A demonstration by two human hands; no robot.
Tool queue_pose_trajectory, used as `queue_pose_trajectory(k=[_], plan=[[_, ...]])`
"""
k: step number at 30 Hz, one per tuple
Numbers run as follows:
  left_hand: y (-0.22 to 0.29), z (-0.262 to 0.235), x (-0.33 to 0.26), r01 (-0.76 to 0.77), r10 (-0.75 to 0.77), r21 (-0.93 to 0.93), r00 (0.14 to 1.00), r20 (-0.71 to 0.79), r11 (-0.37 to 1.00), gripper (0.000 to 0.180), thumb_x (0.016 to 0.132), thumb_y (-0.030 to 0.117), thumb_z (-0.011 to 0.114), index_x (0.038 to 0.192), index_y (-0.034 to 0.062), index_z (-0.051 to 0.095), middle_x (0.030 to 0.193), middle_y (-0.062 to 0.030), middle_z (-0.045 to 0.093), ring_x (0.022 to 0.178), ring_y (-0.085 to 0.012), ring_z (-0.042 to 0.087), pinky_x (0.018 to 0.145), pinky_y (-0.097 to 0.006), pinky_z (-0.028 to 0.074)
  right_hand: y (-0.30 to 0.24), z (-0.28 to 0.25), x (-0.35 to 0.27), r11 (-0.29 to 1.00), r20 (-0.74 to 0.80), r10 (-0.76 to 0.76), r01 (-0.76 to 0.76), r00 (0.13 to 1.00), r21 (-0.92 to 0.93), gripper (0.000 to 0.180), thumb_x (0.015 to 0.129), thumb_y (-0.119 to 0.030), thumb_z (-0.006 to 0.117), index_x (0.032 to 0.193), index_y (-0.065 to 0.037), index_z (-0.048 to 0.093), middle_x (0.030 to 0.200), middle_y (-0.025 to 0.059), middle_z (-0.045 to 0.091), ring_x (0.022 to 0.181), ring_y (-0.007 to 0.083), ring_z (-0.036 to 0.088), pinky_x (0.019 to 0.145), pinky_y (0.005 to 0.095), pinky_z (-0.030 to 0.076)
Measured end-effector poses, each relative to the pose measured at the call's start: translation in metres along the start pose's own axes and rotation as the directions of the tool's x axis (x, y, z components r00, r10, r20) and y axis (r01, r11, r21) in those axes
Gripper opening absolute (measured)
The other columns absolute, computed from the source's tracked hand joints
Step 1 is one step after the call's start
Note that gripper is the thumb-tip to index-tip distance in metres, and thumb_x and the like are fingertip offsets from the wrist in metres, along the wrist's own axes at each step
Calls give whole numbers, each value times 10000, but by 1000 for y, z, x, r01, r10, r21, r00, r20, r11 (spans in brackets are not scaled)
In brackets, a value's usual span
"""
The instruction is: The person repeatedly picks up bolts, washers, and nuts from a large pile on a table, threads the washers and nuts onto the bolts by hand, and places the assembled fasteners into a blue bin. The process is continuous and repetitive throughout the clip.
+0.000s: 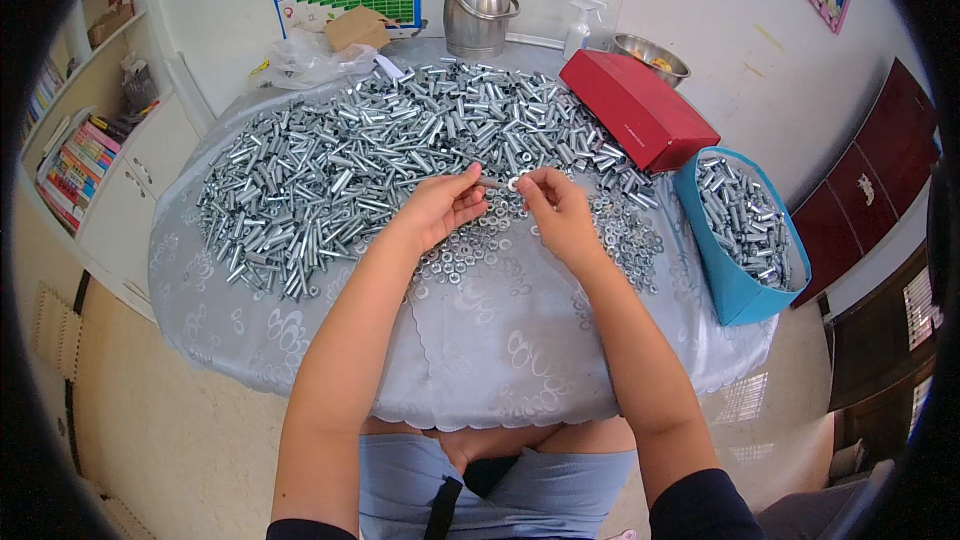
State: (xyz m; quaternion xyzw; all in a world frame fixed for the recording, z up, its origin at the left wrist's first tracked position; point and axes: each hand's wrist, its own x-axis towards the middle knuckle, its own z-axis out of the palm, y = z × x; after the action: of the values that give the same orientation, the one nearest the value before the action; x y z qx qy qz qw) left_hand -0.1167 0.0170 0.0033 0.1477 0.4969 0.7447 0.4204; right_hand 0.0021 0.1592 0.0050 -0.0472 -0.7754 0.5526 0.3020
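Observation:
My left hand [440,208] is closed on a silvery expansion bolt [490,182], which points to the right from between thumb and fingers. Facing it, my right hand [560,218] pinches a small round washer [513,183] right at the bolt's end; whether the washer is around the bolt or only against it, I cannot tell. Behind both hands a large heap of similar metal bolts and sleeves [330,155] covers the table. Loose washers [455,262] lie scattered below my hands, with more washers [628,245] to the right of my right hand.
A blue fabric bin [735,302] full of bolts stands at the table's right edge. Next to it, a red box [640,105] rests by the heap. Farther back are a steel pot [478,15], a spray bottle [582,28], a metal bowl [672,72] and a plastic bag [310,62].

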Motion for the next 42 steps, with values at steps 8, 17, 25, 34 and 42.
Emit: queue_pose_trajectory(k=[8,17,25,34,42], plan=[[0,0,-2,11,-10,-18,999,43,1000,230,872,284,587,809,66,555,689,19,550,635,-76,557,642,-204,527,-3,4,-3,998,9,14,-13,1000,-69,161,868,-139,570,893,18,597,696,35,572,619,79,493,566,229,406],[2,2,-4,41,-40,-17,999,31,999,227,871,283,589,801,70,558,677,20,553,617,-73,556,617,-203,530,-3,4,-4,998,1,25,-25,1000,-61,153,835,-135,607,886,8,596,732,44,599,643,91,531,572,232,416],[0,4,-4,46,-45,-13,999,15,999,209,876,279,582,801,86,559,687,26,557,628,-74,553,631,-208,520,-13,4,-7,990,40,-128,130,991,-60,152,783,-92,650,897,-7,597,785,37,621,707,97,565,632,233,436],[-3,-1,1,32,-33,7,998,47,999,242,859,279,608,812,42,586,710,-4,581,656,-99,575,683,-244,535,-10,5,-6,979,38,-158,162,987,-125,183,772,-84,660,929,-20,591,787,29,604,716,105,562,635,234,433],[1,0,0,18,-28,-384,999,-19,923,211,863,217,603,826,10,586,696,-19,589,613,-88,586,619,-216,557,-13,-16,-7,822,264,-213,319,941,-472,153,748,-143,674,879,-66,657,800,60,596,737,184,577,651,295,458]])
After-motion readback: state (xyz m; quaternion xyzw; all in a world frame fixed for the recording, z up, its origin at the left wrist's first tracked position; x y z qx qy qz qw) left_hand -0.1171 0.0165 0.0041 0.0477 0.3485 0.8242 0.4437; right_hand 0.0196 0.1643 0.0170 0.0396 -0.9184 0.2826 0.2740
